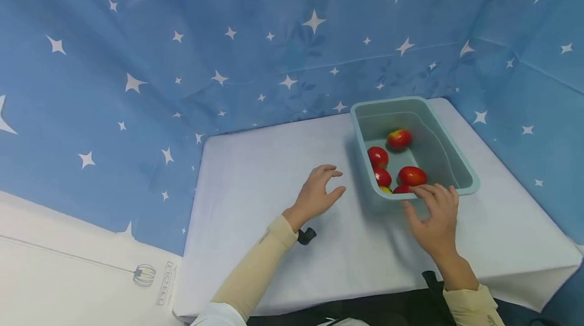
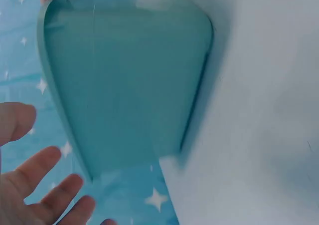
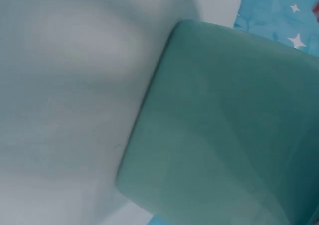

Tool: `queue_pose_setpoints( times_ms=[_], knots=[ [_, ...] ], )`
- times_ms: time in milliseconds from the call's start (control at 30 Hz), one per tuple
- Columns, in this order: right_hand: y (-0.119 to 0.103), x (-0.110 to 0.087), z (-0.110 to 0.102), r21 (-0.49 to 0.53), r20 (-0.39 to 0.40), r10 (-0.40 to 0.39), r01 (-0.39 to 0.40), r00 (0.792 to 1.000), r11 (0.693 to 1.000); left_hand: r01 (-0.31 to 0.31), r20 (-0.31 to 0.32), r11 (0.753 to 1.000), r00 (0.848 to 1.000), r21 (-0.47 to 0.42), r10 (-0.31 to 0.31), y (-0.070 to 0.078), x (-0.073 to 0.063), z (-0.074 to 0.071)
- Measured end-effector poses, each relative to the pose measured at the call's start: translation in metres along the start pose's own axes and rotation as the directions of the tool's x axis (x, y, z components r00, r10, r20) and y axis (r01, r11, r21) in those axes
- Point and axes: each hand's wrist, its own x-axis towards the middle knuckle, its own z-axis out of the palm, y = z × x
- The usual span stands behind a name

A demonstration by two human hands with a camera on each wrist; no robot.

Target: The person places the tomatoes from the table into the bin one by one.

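Note:
A light blue-green plastic bin (image 1: pixel 370 164) stands on the white table, with several smooth red fruits (image 1: pixel 412 176) inside. One red fruit has a yellow-green patch (image 1: pixel 399 139); part of a yellow one shows behind the near wall. My right hand (image 1: pixel 435 219) grips the bin's near rim, its fingers over the edge and the thumb outside. To the left of the bin, my left hand (image 1: pixel 316 191) hovers above the table, fingers spread and holding nothing. The left wrist view shows its fingers (image 2: pixel 55 197) apart from the bin's side wall (image 2: pixel 129 85).
The table (image 1: pixel 255 179) has a white cover. Blue cloth with white stars (image 1: pixel 292 52) hangs behind it and on the right. A white printed panel (image 1: pixel 82 265) lies at the lower left. Dark straps or camera parts (image 1: pixel 306 236) sit at the wrists.

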Motion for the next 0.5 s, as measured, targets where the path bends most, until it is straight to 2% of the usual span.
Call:
queue_pose_setpoints(
  times_ms=[133,267,367,500],
  knots=[
    [-0.002,0.007,-0.004,0.016,-0.002,0.012,-0.012,1.000,1.000,0.049,-0.011,0.997,0.999,0.059,-0.048,-0.014,-0.015,-0.016],
    [-0.006,0.015,-0.010,0.016,-0.006,0.009,-0.009,1.000,1.000,0.094,-0.030,0.988,0.995,0.124,-0.091,-0.021,-0.023,-0.036],
    [-0.011,0.028,-0.011,0.026,0.011,-0.012,0.012,1.000,1.000,0.095,-0.045,0.973,0.995,0.210,-0.088,-0.022,-0.023,-0.054],
    [-0.021,0.051,-0.008,0.050,0.053,-0.061,0.058,0.997,0.997,0.067,-0.051,0.943,0.997,0.326,-0.054,-0.018,-0.015,-0.078]
  ],
)
